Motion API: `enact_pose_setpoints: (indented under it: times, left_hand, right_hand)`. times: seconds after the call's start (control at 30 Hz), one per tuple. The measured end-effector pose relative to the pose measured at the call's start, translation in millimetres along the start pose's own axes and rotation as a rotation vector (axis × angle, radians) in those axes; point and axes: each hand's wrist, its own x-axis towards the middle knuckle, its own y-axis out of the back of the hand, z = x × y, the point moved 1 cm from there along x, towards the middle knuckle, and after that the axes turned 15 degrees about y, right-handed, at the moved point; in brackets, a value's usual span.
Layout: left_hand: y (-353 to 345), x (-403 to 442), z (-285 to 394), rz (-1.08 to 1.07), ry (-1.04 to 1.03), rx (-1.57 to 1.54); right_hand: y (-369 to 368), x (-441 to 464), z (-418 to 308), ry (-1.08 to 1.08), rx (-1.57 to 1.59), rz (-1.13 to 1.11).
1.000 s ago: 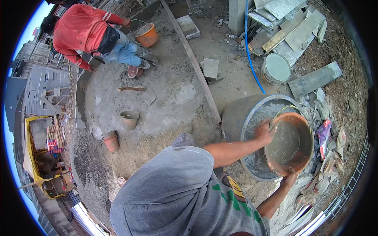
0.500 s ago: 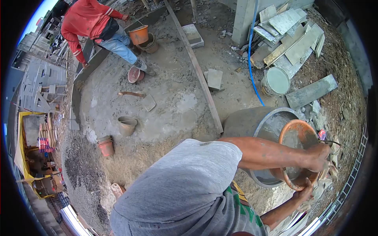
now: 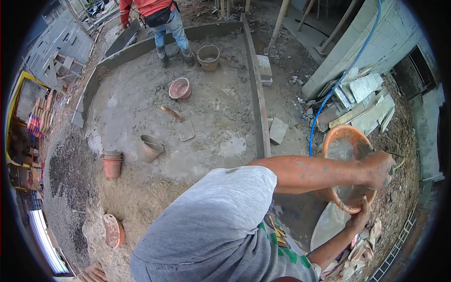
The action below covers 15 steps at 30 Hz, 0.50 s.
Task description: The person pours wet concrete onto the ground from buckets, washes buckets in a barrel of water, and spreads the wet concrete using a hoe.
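An orange bucket (image 3: 334,141) with grey, watery contents is tilted between my two hands. My left hand (image 3: 377,170) is closed at its far side, where the thin handle comes out past the fingers. Lower down, my right hand (image 3: 359,217) grips the bucket near its bottom rim, though the fingertips are only partly visible. Under my forearm stands a large grey tub (image 3: 324,230), partly hidden by my arm, shirt and the bucket.
A person in a red top (image 3: 155,9) stands in wet concrete by stacked buckets (image 3: 208,58). A shovel (image 3: 186,130), a red bowl (image 3: 179,88) and a tan bucket (image 3: 150,148) lie nearby. A plank (image 3: 256,89), blue hose (image 3: 329,91) and broken slabs (image 3: 366,87) are ahead.
The orange bucket, earlier over the tub's mouth, is now beyond its edge, still in both hands. My view has shifted. The other person's orange bucket no longer shows.
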Motion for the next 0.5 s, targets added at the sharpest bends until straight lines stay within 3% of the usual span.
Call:
enact_pose_setpoints:
  times: [0.3, 0.5]
  left_hand:
    - [145, -11, -208, 0.142, 0.482, 0.32]
    - [260, -26, -352, 0.154, 0.807, 0.307]
  right_hand:
    - [-218, -16, 204, -0.428, 0.044, -0.148]
    - [-355, -1, 318, -0.659, -0.018, -0.277]
